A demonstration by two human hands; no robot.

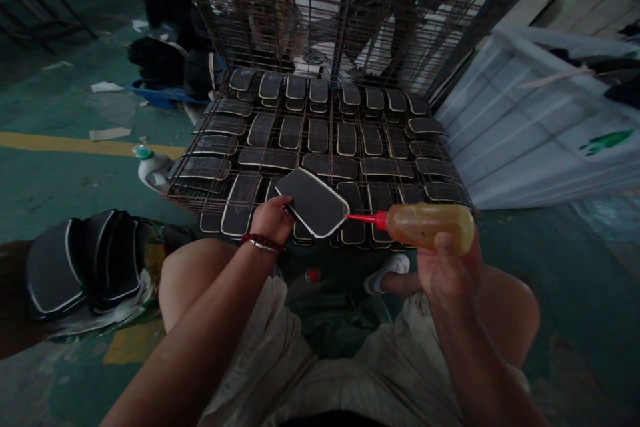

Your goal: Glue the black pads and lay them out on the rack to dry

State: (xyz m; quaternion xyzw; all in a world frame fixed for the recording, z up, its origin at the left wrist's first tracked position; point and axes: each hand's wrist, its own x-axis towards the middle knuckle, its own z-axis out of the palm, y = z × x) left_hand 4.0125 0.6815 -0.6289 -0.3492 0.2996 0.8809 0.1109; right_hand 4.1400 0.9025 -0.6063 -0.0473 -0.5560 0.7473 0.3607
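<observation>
My left hand (273, 220) grips the near left edge of a dark flat panel (314, 203) with rounded corners and a pale edge line. In my right hand (447, 260) is a squeeze bottle (427, 223) of amber liquid, lying sideways with its red nozzle pointing left. The nozzle tip meets, or almost meets, the panel's right corner. Below and beyond the panel, many similar dark pieces (317, 137) lie in rows on a wire rack (187, 197). What liquid the bottle holds, I cannot tell.
A tall wire cage (345, 13) stands behind the rack. To the right is a large white bin (545, 127); to the left, a white jug (153, 167) with a green cap. More dark panels (55, 263) are stacked by my left knee. A red cap (313, 274) lies between my feet.
</observation>
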